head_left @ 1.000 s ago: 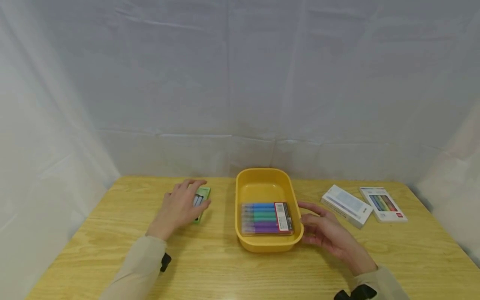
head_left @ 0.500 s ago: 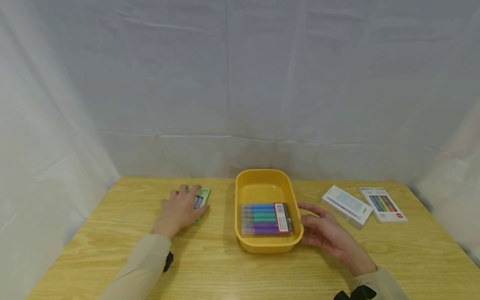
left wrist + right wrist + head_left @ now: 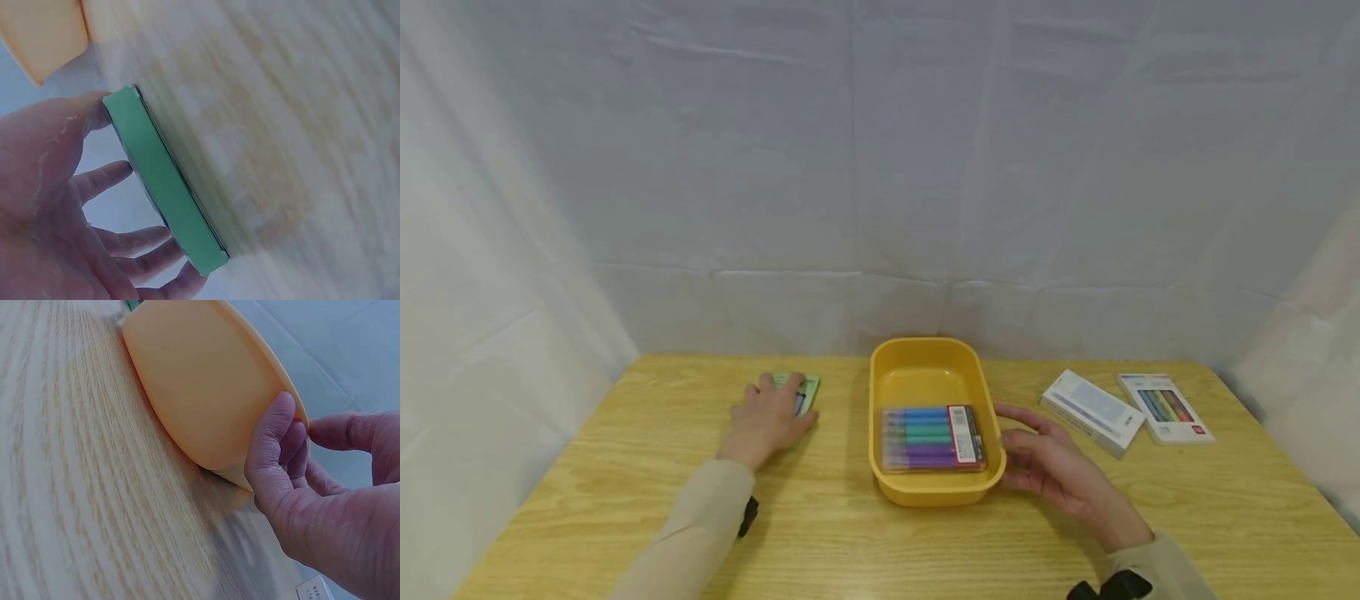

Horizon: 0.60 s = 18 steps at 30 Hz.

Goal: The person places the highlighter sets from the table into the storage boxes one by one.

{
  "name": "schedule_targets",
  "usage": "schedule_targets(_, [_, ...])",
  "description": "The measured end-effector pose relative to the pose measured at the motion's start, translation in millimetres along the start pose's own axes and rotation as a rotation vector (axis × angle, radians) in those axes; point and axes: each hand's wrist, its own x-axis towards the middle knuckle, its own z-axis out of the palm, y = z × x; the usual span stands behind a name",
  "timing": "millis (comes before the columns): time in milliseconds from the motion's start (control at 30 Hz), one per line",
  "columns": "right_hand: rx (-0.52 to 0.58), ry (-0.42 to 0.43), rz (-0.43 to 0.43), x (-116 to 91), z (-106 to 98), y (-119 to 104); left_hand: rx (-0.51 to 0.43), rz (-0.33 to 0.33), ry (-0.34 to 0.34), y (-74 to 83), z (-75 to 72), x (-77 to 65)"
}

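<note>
A flat green box [image 3: 808,388] [image 3: 165,187] lies on the wooden table left of a yellow tub [image 3: 925,344] [image 3: 200,394]. My left hand [image 3: 769,415] [image 3: 44,187] lies over the box, thumb at one end and fingers curled past its far edge, gripping it. A clear pack of coloured markers [image 3: 932,437] lies in the near half of the tub. My right hand [image 3: 1043,457] [image 3: 312,487] holds the tub's right side, thumb on the outer wall and a finger at the rim.
Two flat white boxes [image 3: 1092,411] [image 3: 1165,408] lie at the table's back right. White sheeting closes off the back and both sides. Bare wood [image 3: 850,542] runs along the table's front edge.
My left hand has settled lower onto the green box and its fingers have closed round it. The right hand and the tub have not moved.
</note>
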Motion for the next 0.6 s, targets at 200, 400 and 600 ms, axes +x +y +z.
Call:
schedule_targets(200, [-0.001, 0.005, 0.003, 0.2, -0.3, -0.1, -0.009, -0.032, -0.023, 0.1, -0.2, 3.5])
schedule_targets(400, [-0.006, 0.012, 0.007, 0.6, -0.8, 0.2, -0.034, -0.054, -0.051, 2.1, -5.3, 1.9])
schedule_targets(600, [-0.007, 0.025, 0.013, 1.1, -0.7, -0.1, -0.060, -0.072, -0.069, 3.2, -8.2, 2.1])
